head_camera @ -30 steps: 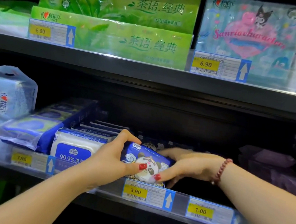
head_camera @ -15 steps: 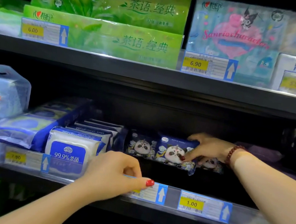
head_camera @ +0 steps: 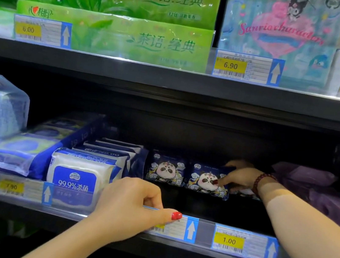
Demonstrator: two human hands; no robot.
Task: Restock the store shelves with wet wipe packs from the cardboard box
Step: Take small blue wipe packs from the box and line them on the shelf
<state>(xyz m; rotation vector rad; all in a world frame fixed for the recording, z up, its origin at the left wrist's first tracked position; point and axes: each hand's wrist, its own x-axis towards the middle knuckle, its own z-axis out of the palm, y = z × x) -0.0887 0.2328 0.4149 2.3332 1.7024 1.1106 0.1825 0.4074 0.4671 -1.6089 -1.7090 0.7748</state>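
**shelfstocker_k:** Seating that last panda pack (head_camera: 208,180) is the fiddly bit, any tips? Right hand (head_camera: 240,179) is reaching deep into the middle shelf (head_camera: 208,206), fingers clamped on the pack's right end, thumb on the printed front. It sits at the back of the shelf, just beside a second panda pack (head_camera: 166,170) on its left, and the two look like they're touching edge to edge.

**aisle9_vet:** I'd square it up against its neighbour before letting go. Right now it stands on its long edge, panda face pointing out toward the shopper, long axis running left-right along the shelf. It looks tipped a hair at the lower right corner, so press the bottom edge flat, otherwise I reckon it flops forward into that empty gap in front.

**shelfstocker_k:** And the left hand (head_camera: 130,207)?

**aisle9_vet:** It's not holding any product. It's curled loosely over the front rail, thumb lying along the price tag strip (head_camera: 180,228). Fine as a brace, just don't knock the tag loose. Also mind the white 99.9% packs (head_camera: 82,173) on the left, they're near enough to snag a sleeve or wrist on the way out. Can't see the cardboard box from here.
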